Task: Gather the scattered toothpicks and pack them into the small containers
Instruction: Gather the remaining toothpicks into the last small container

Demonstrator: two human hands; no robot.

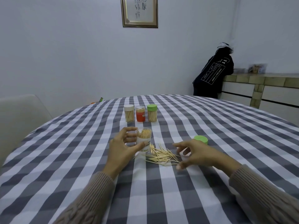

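Checked cloth [194, 126] covers the table. Her left hand [120, 148] grips an open container [144, 139] half-filled with toothpicks, while the right hand [200, 155], fingers spread and empty, hovers beside the scattered toothpicks [161, 155].

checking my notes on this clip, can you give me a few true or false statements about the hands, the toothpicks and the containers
1. The left hand holds the open container. True.
2. The loose toothpicks lie left of that container. False: they lie to its right, by the right hand.
3. Three closed containers stand in a row farther back. True.
4. The loose green lid sits on the open container. False: it rests on the tablecloth beyond the right hand.
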